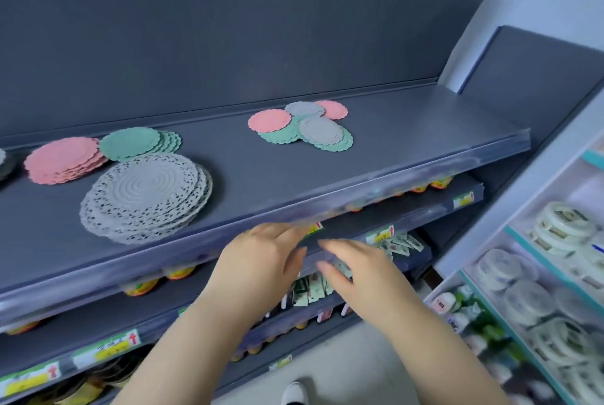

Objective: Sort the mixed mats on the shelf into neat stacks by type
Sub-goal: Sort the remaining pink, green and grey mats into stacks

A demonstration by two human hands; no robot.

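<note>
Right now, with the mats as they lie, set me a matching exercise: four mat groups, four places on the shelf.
1 pink stack
2 green stack
3 grey stack
4 mixed pile

A nearest the front edge of the shelf
B far right, apart from the rest
C leftmost of the four
D at the back, right of pink

Pairs: 1-C, 2-D, 3-A, 4-B

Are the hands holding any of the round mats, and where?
Nothing is held. The left hand and right hand are open and empty in front of the shelf edge, away from the mixed mats.
</note>
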